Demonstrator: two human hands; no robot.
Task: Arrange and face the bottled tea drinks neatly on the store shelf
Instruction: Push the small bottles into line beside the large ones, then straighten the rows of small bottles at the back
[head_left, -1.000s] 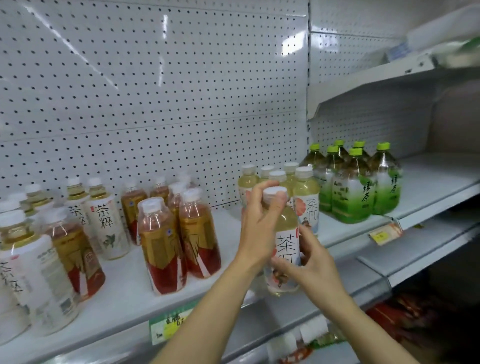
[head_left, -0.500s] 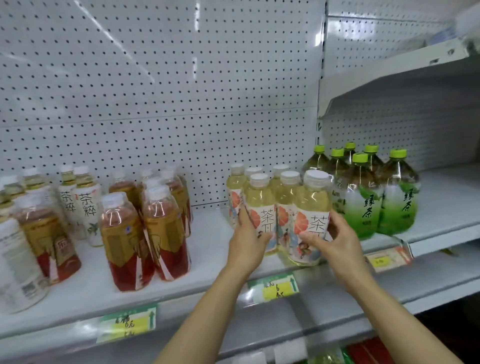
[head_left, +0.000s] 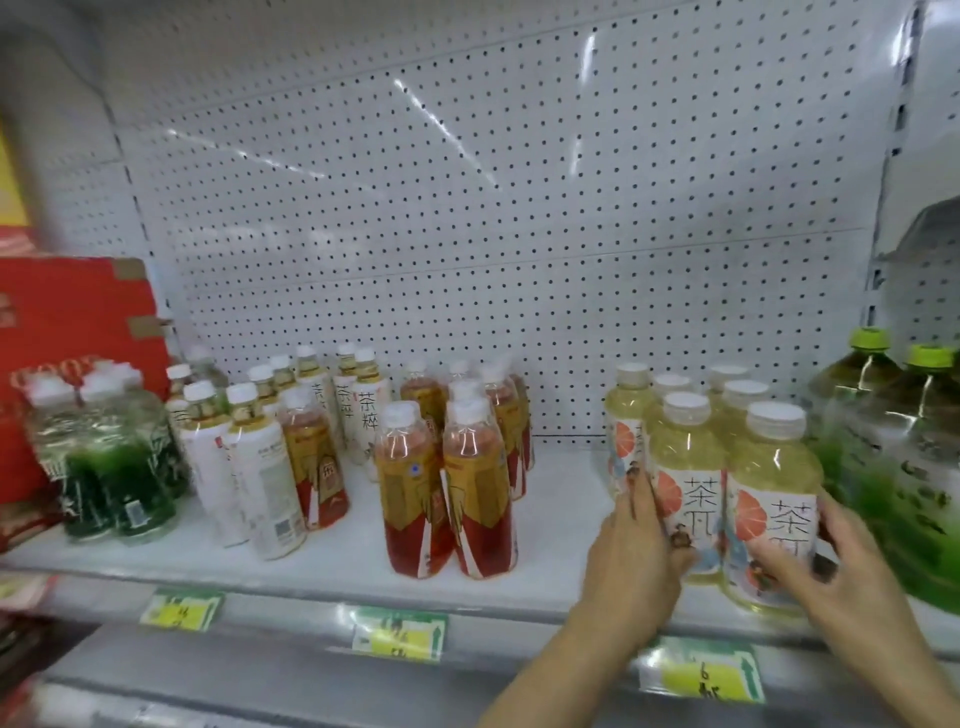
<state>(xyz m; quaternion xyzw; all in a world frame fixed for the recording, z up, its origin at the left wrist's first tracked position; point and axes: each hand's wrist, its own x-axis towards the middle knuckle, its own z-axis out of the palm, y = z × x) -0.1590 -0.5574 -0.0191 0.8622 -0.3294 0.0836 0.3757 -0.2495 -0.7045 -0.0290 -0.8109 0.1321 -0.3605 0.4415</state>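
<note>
Pale tea bottles (head_left: 769, 499) lower right on shelf (head_left: 322, 566): my left hand (head_left: 631, 551) and right hand (head_left: 831, 566) cup the front pair.

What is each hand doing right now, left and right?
Left hand: fingers wrapped round the left front pale grapefruit tea bottle.
Right hand: gripping the right front pale grapefruit tea bottle.
</note>
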